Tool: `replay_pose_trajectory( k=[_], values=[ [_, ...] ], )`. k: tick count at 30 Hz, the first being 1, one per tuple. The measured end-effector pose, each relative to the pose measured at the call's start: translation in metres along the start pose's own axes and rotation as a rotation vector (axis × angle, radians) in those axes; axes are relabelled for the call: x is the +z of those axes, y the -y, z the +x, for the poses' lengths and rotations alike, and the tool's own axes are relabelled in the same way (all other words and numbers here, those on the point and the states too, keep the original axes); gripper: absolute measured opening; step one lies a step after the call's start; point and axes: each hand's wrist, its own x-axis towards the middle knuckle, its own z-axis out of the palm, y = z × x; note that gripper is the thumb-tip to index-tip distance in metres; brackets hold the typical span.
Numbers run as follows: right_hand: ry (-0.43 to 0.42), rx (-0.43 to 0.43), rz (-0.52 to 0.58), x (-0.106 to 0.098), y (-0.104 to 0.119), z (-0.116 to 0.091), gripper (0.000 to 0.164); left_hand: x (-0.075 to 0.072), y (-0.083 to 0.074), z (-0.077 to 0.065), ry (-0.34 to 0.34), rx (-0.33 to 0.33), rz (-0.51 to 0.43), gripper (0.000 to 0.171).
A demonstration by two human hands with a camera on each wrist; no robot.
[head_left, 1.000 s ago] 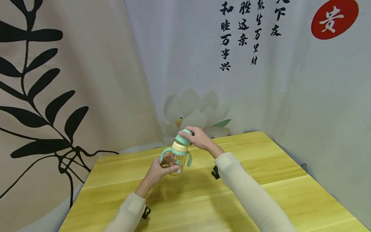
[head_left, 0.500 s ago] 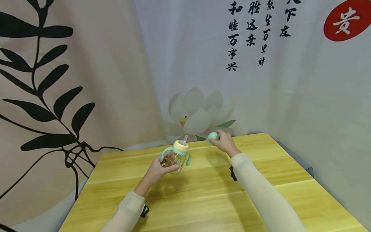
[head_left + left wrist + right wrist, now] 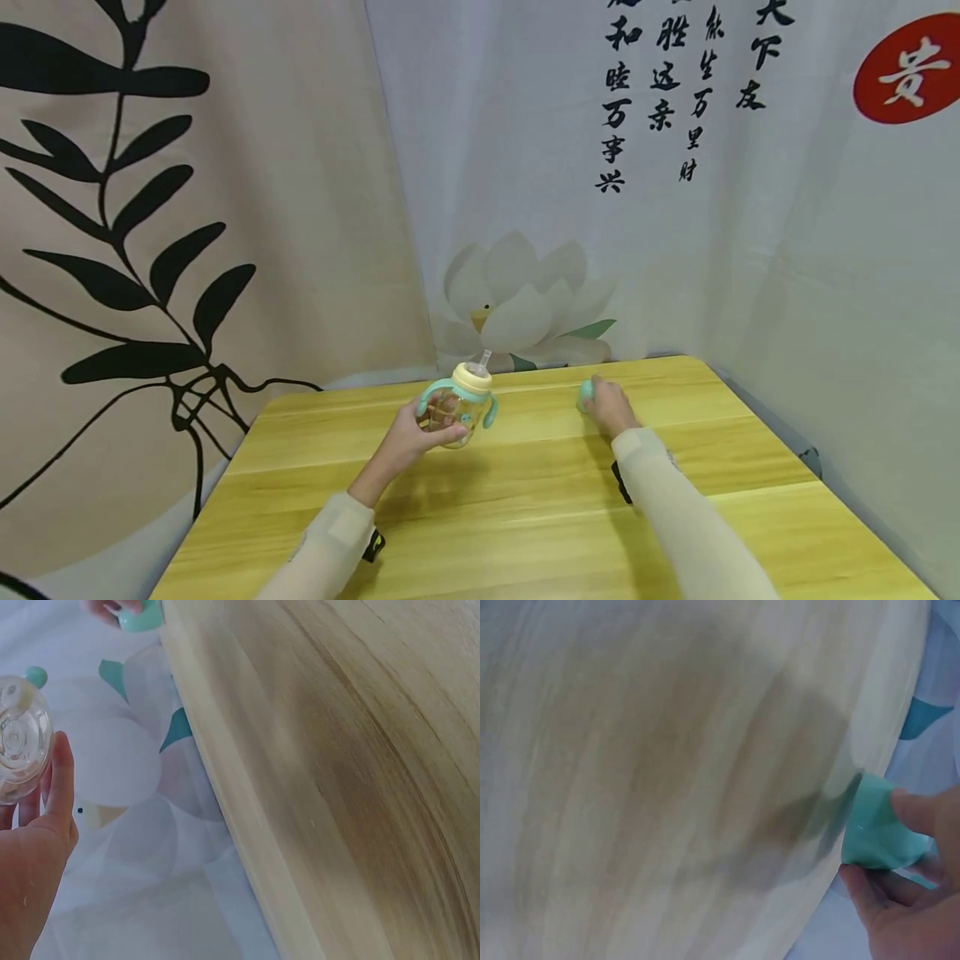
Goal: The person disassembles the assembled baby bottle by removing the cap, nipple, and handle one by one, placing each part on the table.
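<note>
A clear baby bottle (image 3: 459, 412) with a cream collar, mint side handles and an uncovered spout is held up over the table. My left hand (image 3: 417, 433) grips it round the body, thumb across the front. In the left wrist view the bottle's round base (image 3: 16, 739) faces the camera above the left hand (image 3: 34, 847). To the right, my right hand (image 3: 611, 407) holds the mint-green cap (image 3: 585, 395) low at the tabletop. In the right wrist view the cap (image 3: 881, 829) sits between the thumb and fingers of the right hand (image 3: 922, 885), its rim at the wood.
The yellow wood-grain table (image 3: 510, 517) spreads beneath both hands. Behind its far edge hangs a pale curtain (image 3: 495, 150) printed with a lotus, black writing and dark leaves. A dark strap (image 3: 372, 546) shows at the left wrist.
The right hand has lifted the cap off the bottle, moved it right and lowered it to the tabletop, uncovering the spout. The left hand keeps its grip on the bottle.
</note>
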Motion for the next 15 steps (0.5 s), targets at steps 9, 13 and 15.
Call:
replay_pose_trajectory(
  k=[9, 13, 15],
  values=[
    [0.008, 0.040, -0.031, 0.011, 0.003, -0.002, 0.068, -0.001, 0.003, 0.000, 0.006, -0.002, 0.011, 0.052],
    [0.033, 0.074, 0.003, 0.013, 0.002, -0.004, 0.074, -0.004, 0.003, 0.002, 0.010, 0.004, -0.010, 0.051],
    [0.046, 0.087, 0.031, 0.012, 0.003, -0.005, 0.076, -0.006, 0.002, 0.002, 0.006, 0.007, -0.015, 0.050]
  ],
)
